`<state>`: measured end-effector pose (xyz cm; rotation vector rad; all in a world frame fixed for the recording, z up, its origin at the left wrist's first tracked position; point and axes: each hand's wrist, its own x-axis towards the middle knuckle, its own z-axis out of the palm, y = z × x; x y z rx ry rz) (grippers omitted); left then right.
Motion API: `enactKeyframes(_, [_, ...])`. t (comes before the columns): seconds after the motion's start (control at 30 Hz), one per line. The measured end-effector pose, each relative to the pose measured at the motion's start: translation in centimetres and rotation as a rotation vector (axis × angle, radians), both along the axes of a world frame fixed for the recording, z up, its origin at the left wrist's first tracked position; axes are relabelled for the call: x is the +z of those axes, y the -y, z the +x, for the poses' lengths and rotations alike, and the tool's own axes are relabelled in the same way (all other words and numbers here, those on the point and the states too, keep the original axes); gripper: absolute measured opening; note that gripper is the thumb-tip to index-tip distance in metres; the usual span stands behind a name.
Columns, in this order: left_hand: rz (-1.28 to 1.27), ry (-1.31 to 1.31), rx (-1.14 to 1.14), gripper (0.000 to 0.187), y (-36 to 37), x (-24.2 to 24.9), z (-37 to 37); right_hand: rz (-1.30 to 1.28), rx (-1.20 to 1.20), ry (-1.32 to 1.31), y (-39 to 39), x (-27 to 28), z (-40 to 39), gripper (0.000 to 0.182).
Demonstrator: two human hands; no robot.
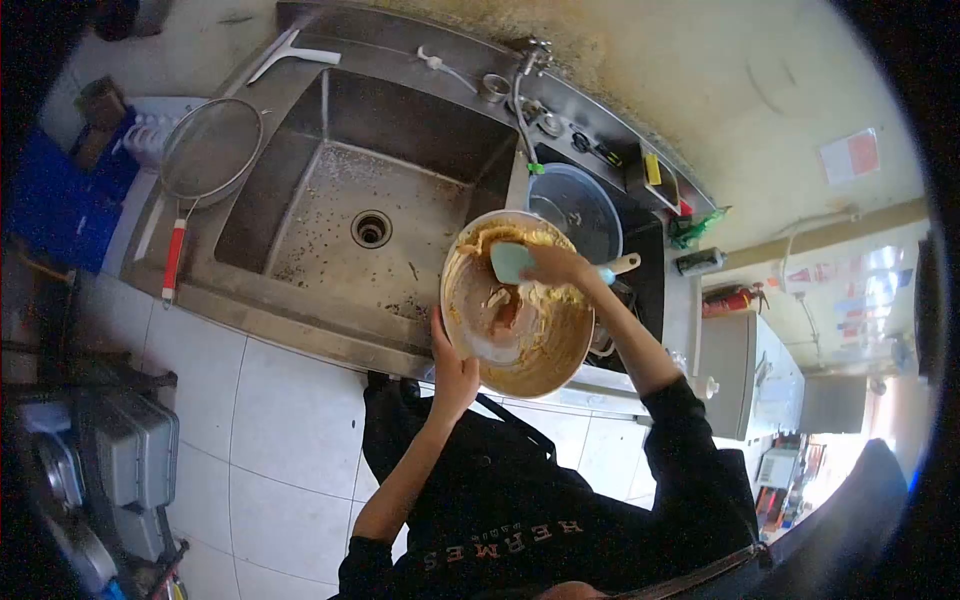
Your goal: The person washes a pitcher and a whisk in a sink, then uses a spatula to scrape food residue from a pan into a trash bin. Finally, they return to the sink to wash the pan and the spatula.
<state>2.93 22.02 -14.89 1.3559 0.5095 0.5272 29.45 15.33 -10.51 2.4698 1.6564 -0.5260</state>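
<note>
My left hand [455, 372] is closed on the near left rim of a large round mixing bowl [556, 365], which is tilted toward me at the sink's right edge. Pale yellow-brown batter residue coats the inside of the bowl, with some whitish liquid low in it. Inside the bowl, my right hand [556, 268] grips a spatula [512, 263] with a mint-green blade that lies against the upper wall. A light-blue handle with a wooden-looking end sticks out past that hand.
A steel sink basin [400, 190] with dark bits around its drain [371, 229] lies left of the bowl. A blue basin [590, 205] stands behind it under the tap [535, 55]. A red-handled strainer [212, 150] and white squeegee [295, 55] rest at the sink's left.
</note>
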Motion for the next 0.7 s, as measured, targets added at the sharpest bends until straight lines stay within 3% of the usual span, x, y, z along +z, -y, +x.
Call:
enactKeyframes(0.03, [0.022,-0.041,-0.025,0.077,0.0,1.3,-0.9,-0.089,-0.13,-0.015,-0.8,5.6,-4.9,0.041])
enactKeyframes(0.13, [0.067,-0.059,-0.002,0.077,0.8,0.7,-2.4,-0.398,-0.023,0.154,1.7,6.5,-14.2,0.03])
enactKeyframes(0.2, [0.02,-0.08,0.008,0.08,1.3,-0.2,-3.3,-0.504,-0.031,0.016,2.6,5.7,-18.8,0.043])
enactKeyframes(0.23, [0.032,-0.086,0.006,0.08,1.8,-0.5,-3.6,-0.08,-0.063,0.32,5.4,-1.1,-20.3,0.043])
enactKeyframes(0.27, [-0.072,-0.067,0.038,0.081,2.5,-0.8,-4.0,-0.027,-0.138,0.389,4.3,-1.5,-20.8,0.041])
enactKeyframes(0.3, [-0.182,-0.057,0.07,0.082,3.3,-1.0,-4.6,0.018,-0.215,0.45,2.8,-1.7,-21.2,0.04])
enactKeyframes(0.37, [-0.184,-0.102,0.067,0.082,4.9,-0.8,-5.5,-0.155,-0.347,0.364,-0.2,-4.1,-18.9,0.03])
enactKeyframes(0.47, [-0.174,-0.084,0.075,0.082,5.4,-0.6,-5.7,-0.12,-0.378,0.511,-3.3,-2.8,-15.3,0.022])
enactKeyframes(0.53, [-0.171,-0.047,0.093,0.081,4.9,-0.2,-6.0,-0.044,-0.286,0.321,-2.9,-0.1,-13.7,0.026])
enactKeyframes(0.6, [0.13,-0.179,0.02,0.079,3.3,0.3,-6.2,-0.026,-0.058,0.206,-0.1,1.3,-13.7,0.018])
enactKeyframes(0.7, [0.013,-0.311,0.017,0.072,-1.2,-1.3,-5.0,0.058,0.067,0.269,3.1,2.7,-19.5,0.02])
